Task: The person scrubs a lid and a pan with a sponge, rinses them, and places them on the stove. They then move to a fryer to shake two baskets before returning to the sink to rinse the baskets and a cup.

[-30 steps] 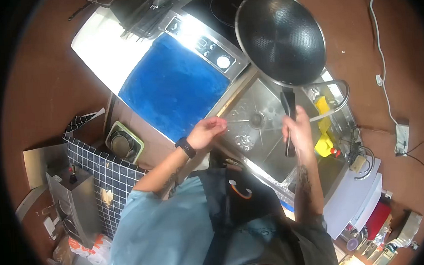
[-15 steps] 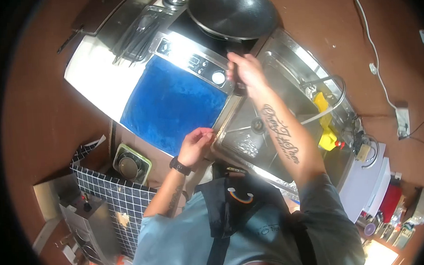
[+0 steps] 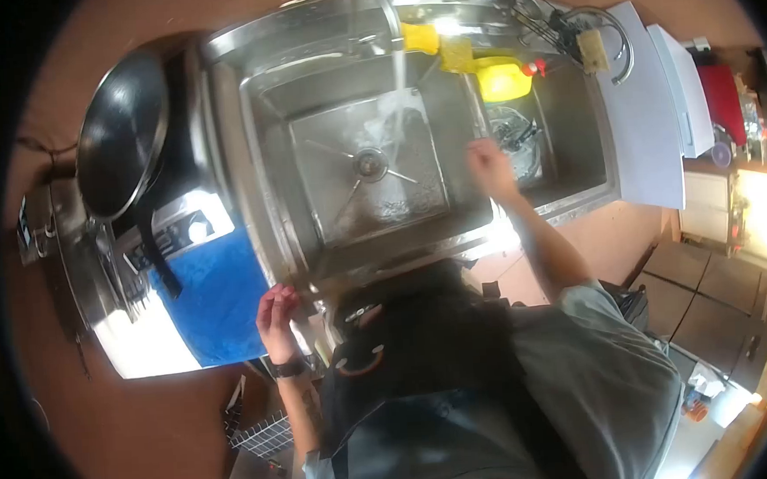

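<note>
Right hand: fingers curled in narrowly over the divider between the basins; blur hides whether anything is in the grip.
Left hand: fingers bent and close together by the sink's near left corner; whether they pinch something, I cannot tell.
Wok: the round, dark metal wok sits on the black hob, ahead and left of the left hand, apart from both hands; its long black handle points back toward that hand.
Blue sheet: the flat blue sheet lies just left of the left hand, partly under the handle's end.
Large basin: the square stainless-steel basin lies between the hands and ahead of them, its round drain left of the right hand.
Small basin: the narrower steel basin is right of the right hand.
Bottle: the yellow bottle with a red cap lies ahead of the right hand.
</note>
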`<move>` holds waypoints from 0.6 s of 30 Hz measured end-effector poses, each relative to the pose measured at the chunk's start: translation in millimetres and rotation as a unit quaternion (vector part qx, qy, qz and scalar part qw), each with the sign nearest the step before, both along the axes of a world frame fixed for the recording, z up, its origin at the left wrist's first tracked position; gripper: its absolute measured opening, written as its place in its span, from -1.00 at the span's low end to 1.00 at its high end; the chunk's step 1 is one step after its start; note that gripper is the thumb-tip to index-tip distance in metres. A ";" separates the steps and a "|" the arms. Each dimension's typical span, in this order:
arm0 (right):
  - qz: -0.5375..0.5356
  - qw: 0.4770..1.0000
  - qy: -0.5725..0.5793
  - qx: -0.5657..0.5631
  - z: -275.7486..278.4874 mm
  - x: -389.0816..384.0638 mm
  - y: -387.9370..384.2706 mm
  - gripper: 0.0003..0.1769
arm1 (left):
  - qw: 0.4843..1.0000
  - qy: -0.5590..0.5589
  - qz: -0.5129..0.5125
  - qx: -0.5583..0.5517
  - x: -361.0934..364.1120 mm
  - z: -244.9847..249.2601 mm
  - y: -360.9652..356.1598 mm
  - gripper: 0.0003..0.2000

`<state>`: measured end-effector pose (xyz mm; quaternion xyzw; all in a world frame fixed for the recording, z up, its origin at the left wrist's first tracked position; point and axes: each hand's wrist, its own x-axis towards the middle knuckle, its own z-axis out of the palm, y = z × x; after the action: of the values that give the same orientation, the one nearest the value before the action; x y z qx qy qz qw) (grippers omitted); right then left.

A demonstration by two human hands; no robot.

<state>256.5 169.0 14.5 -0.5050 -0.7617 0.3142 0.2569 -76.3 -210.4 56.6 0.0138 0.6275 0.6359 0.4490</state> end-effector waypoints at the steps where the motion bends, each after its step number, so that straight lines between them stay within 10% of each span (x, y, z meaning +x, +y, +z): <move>1: -0.095 0.992 -0.074 -0.043 -17.7 46.8 24.1 -0.80 | 1.000 0.010 -0.009 -0.016 5.6 0.4 9.0 -0.78; 6: -0.333 0.899 -0.188 -0.213 -211.8 230.4 115.0 -0.22 | 0.988 0.066 -0.098 -0.097 53.0 -2.4 47.1 -0.74; 10: -0.405 0.829 -0.162 -0.349 -255.2 225.5 147.6 0.00 | 0.976 0.083 -0.118 -0.166 103.6 3.5 56.0 -0.70; 18: -0.364 0.846 -0.158 -0.355 -352.2 261.7 199.8 -0.11 | 0.940 0.060 -0.168 -0.291 143.9 5.8 76.9 -0.68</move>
<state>518.2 368.8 -337.7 -0.8459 -0.3895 0.3631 0.0318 67.7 -133.5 62.4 0.0257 0.7997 0.3385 0.4951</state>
